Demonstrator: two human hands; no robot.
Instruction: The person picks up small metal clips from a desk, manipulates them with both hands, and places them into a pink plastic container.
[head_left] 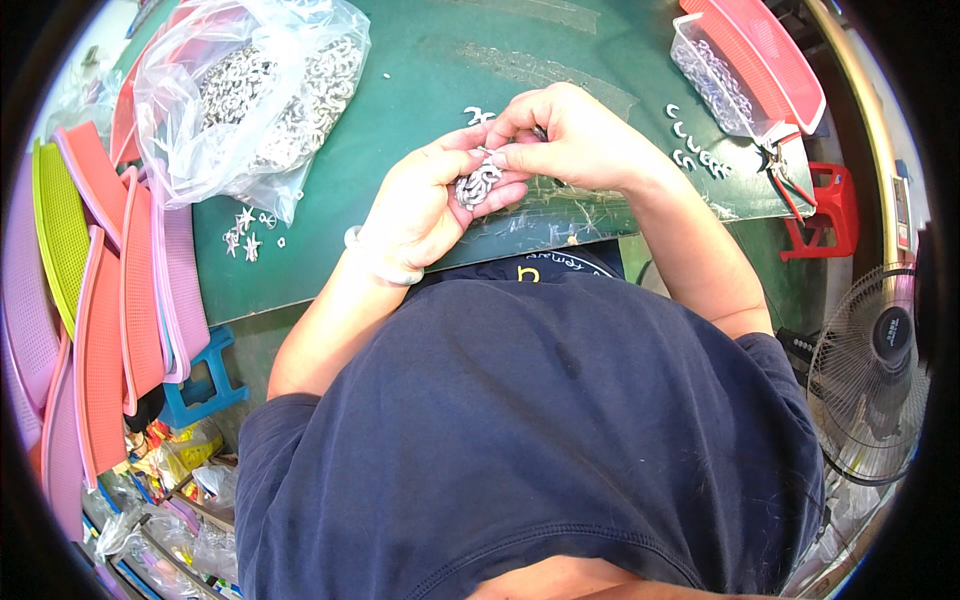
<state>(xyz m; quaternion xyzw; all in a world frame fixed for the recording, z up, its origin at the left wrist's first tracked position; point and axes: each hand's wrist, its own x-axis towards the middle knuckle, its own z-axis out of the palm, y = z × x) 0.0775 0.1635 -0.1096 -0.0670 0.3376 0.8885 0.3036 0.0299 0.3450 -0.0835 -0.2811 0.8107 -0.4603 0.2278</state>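
Note:
Over the near part of the green table (420,80), my two hands meet. A bunch of small curved silver metal pieces (478,187) lies in my left hand (425,190), its fingers curled round them. My right hand (565,140) pinches thumb against forefinger at the top of that bunch, on something too small to make out. A dark bit shows between its fingers, too hidden to name. Just beyond my fingertips lie a few more silver pieces (478,115).
A clear plastic bag (300,90) of silver pieces stands left, near star-shaped pieces (245,235). At right are loose crescents (680,130), a clear tub (715,85), a pink basket (775,60) and red-handled pliers (785,175). Stacked baskets (100,290) and a fan (870,370) flank me.

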